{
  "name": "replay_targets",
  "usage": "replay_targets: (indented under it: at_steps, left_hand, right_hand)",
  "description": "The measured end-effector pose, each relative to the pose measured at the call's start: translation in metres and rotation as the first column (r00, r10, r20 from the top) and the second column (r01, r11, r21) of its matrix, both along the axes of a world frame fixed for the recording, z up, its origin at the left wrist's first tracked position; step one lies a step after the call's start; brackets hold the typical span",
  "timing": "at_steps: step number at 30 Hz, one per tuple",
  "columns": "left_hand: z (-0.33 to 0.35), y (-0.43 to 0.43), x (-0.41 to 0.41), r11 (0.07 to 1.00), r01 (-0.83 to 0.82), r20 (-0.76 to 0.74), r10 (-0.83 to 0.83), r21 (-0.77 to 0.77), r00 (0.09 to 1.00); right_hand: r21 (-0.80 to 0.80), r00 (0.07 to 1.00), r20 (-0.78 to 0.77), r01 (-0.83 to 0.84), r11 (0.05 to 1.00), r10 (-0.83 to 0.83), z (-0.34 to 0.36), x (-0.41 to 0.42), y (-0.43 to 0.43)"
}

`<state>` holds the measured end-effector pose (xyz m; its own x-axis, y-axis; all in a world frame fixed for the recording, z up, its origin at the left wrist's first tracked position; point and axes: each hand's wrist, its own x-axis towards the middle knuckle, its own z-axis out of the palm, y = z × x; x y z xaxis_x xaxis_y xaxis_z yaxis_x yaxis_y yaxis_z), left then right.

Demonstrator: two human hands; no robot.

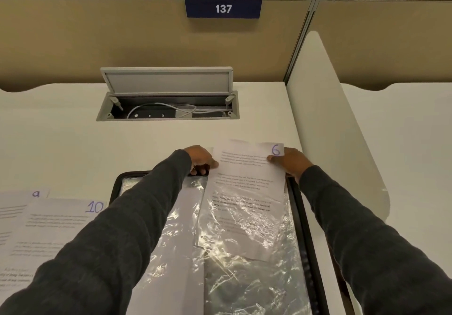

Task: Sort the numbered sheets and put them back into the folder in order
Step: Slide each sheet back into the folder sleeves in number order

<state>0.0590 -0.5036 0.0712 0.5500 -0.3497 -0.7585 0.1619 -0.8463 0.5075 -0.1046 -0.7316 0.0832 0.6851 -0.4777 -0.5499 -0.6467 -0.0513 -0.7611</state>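
Three numbered sheets are visible, marked 6, 9 and 10. Sheet 6 [247,168] is held at its upper end by two grips: the left grip [200,159] pinches the left edge with the thumb on top, and the right grip [291,162] pinches the top right corner just beside the handwritten number. The lower part of this sheet sits inside one crinkled clear plastic sleeve [244,221], while its upper part projects past the sleeve's mouth. The sleeve belongs to one black-edged folder [299,207] lying open on the desk [61,143]. Sheet 10 [56,219] lies to the left of the folder, overlapping sheet 9 [14,199]. Farther back, one cable box [168,109] is set into the desk, its lid [168,80] raised and one white cable [156,107] inside. One blue sign [223,8] reads 137, and one white divider [325,119] stands at the right.
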Motion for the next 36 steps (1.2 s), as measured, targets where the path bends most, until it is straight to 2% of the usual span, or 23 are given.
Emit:
replay_targets:
  at_steps: [4,5,7,9,10,12,14,17,20,23,27,36]
  left_hand:
    - [-0.001,-0.011,0.001,0.952,-0.173,0.101,0.204,-0.252,0.974]
    - [-0.002,-0.015,0.001,0.945,-0.156,0.163,0.209,-0.288,0.964]
    - [-0.002,-0.025,0.0,0.978,0.014,0.391,0.07,-0.208,0.918]
    - [0.003,-0.039,-0.006,0.972,0.232,0.632,-0.154,-0.043,0.76]
    - [0.007,-0.048,-0.012,0.943,0.333,0.674,-0.246,-0.001,0.697]
    - [0.012,-0.067,-0.022,0.864,0.503,0.637,-0.409,0.039,0.653]
    - [0.015,-0.081,-0.03,0.833,0.554,0.559,-0.469,0.021,0.684]
    - [0.018,-0.09,-0.032,0.873,0.473,0.515,-0.356,-0.114,0.78]
    - [0.018,-0.089,-0.025,0.891,0.428,0.551,-0.282,-0.154,0.785]
    - [0.018,-0.084,-0.017,0.907,0.383,0.547,-0.233,-0.176,0.804]
    - [0.02,-0.082,-0.016,0.862,0.503,0.453,-0.424,-0.064,0.784]
    - [0.022,-0.081,-0.046,0.721,0.69,0.286,-0.676,0.063,0.68]
  right_hand:
    - [0.071,0.999,-0.008,-0.031,0.997,0.031,-0.002,-0.005,0.006]
    - [0.105,1.0,0.008,-0.016,0.994,0.015,0.0,-0.006,0.008]
    - [0.165,0.999,0.032,0.014,0.986,-0.02,0.004,-0.01,0.012]
    - [0.231,0.999,0.032,0.029,0.973,-0.037,0.007,-0.016,0.017]
    - [0.273,0.999,0.037,0.029,0.962,-0.04,0.008,-0.02,0.019]
    - [0.365,0.997,0.065,0.021,0.931,-0.048,0.008,-0.028,0.025]
    - [0.41,0.993,0.106,-0.005,0.912,-0.042,0.009,-0.039,0.03]
    - [0.309,0.991,0.112,0.037,0.95,-0.075,0.004,-0.057,0.037]
    - [0.078,0.999,-0.015,0.051,0.996,-0.05,-0.009,-0.08,0.04]
    - [0.049,0.996,-0.091,0.01,0.999,-0.005,-0.017,-0.095,0.045]
    - [-0.012,0.998,-0.05,0.041,0.999,-0.041,-0.017,-0.094,0.048]
    - [0.06,0.984,0.068,0.162,0.985,-0.166,-0.008,-0.087,0.046]
